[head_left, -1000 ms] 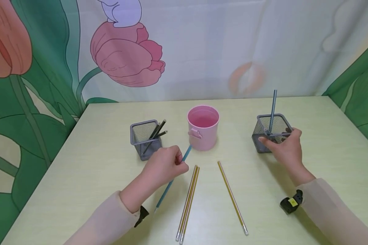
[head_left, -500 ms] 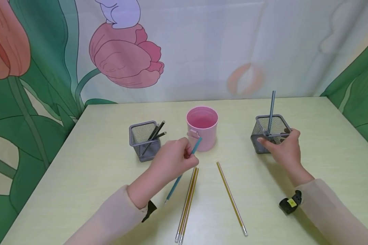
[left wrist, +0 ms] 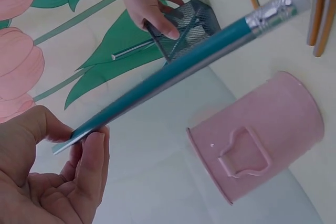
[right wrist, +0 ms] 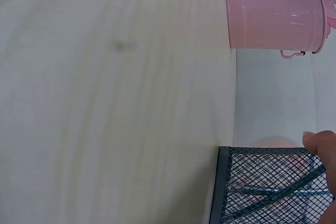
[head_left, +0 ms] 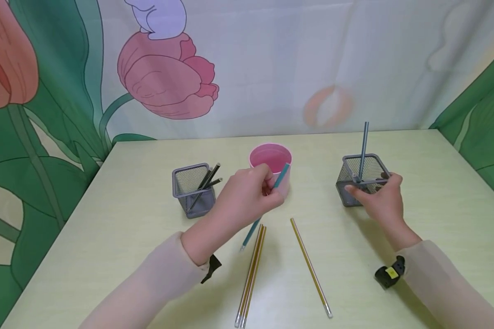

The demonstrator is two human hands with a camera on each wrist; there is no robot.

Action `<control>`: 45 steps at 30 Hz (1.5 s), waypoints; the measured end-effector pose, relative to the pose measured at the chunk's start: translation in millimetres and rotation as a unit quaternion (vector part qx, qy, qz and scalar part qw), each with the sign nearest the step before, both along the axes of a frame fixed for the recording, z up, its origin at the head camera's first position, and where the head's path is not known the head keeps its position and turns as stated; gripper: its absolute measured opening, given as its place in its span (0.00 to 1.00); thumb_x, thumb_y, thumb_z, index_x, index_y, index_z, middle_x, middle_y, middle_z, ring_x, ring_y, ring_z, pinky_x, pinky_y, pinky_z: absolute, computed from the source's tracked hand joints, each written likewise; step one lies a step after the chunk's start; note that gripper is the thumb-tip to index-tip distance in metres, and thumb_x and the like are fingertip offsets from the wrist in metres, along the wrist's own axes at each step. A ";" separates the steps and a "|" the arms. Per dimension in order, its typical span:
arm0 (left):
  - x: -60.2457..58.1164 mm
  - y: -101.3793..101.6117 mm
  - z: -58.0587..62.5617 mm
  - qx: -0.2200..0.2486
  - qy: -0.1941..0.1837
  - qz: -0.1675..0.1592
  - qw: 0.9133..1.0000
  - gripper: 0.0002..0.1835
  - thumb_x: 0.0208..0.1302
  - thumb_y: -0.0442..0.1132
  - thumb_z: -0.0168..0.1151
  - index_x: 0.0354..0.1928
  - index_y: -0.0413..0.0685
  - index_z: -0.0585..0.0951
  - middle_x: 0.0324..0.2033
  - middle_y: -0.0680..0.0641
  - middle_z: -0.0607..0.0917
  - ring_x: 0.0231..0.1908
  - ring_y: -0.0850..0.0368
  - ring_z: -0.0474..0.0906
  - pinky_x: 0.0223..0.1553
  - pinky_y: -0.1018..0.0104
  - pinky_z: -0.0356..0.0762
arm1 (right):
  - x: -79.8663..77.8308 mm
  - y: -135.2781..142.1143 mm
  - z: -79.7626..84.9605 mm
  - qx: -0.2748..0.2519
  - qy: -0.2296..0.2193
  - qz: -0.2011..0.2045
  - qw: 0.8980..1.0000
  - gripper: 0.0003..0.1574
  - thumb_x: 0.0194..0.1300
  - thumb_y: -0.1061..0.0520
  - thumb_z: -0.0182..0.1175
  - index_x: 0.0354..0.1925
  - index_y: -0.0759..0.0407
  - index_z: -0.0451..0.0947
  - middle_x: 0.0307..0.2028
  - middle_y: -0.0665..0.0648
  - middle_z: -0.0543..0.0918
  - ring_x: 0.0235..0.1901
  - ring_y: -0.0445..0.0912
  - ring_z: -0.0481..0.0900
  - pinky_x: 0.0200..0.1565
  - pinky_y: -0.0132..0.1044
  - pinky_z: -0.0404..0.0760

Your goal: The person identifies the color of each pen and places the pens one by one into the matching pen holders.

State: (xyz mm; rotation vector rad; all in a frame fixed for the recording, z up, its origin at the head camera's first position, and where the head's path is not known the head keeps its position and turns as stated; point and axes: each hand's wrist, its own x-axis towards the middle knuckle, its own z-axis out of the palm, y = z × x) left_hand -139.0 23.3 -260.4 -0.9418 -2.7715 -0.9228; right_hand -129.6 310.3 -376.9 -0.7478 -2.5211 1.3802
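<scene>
My left hand (head_left: 247, 194) pinches a teal pencil (left wrist: 178, 72) near one end, between thumb and fingers. The pencil slants in the air, its silver ferrule and eraser end pointing down toward the table. Behind that hand stands a pink bucket (left wrist: 299, 114) with small side handles, partly covered in the head view. Over at the right, my right hand (head_left: 382, 199) grips the near side of a dark mesh pen holder (head_left: 346, 194), thumb and fingers spread around it. Blue pencils (head_left: 364, 146) lean upright inside that holder.
Left of the bucket is a second mesh pen holder (head_left: 198, 208) with several black pencils (head_left: 210, 179) in it. A small bundle of yellow pencils (head_left: 253, 274) lies in front, and one single yellow pencil (head_left: 311, 269) lies further right. A printed curtain (head_left: 263, 68) hangs behind the table.
My left hand has moved right and away from me, carrying the teal pencil up in front of the pink bucket. The right hand stays on its pen holder.
</scene>
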 end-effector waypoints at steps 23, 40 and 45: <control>-12.9 45.6 12.6 0.178 0.065 -0.003 0.982 0.02 0.55 0.33 0.58 0.31 0.42 0.76 0.25 0.50 0.83 0.26 0.63 0.79 0.31 0.76 0.75 | -1.7 -1.7 -3.0 -0.002 0.005 0.003 1.000 0.65 0.54 0.37 0.66 0.69 0.63 0.37 0.65 0.75 0.61 0.63 0.65 0.63 0.60 0.57 0.67; -36.4 85.8 17.0 0.284 0.050 -0.063 0.956 0.05 0.60 0.31 0.56 0.36 0.38 0.73 0.31 0.44 0.81 0.34 0.58 0.80 0.35 0.82 0.78 | -1.5 3.1 -3.9 -0.001 0.009 -0.004 1.000 0.66 0.53 0.38 0.68 0.69 0.63 0.37 0.66 0.74 0.59 0.64 0.64 0.61 0.63 0.57 0.65; -42.4 92.5 15.4 0.311 0.059 -0.064 0.946 0.05 0.60 0.30 0.56 0.37 0.37 0.72 0.32 0.43 0.81 0.35 0.56 0.80 0.35 0.81 0.78 | -1.9 2.2 -3.7 0.000 0.008 -0.005 1.000 0.66 0.53 0.39 0.68 0.69 0.63 0.37 0.66 0.73 0.59 0.64 0.64 0.62 0.62 0.57 0.66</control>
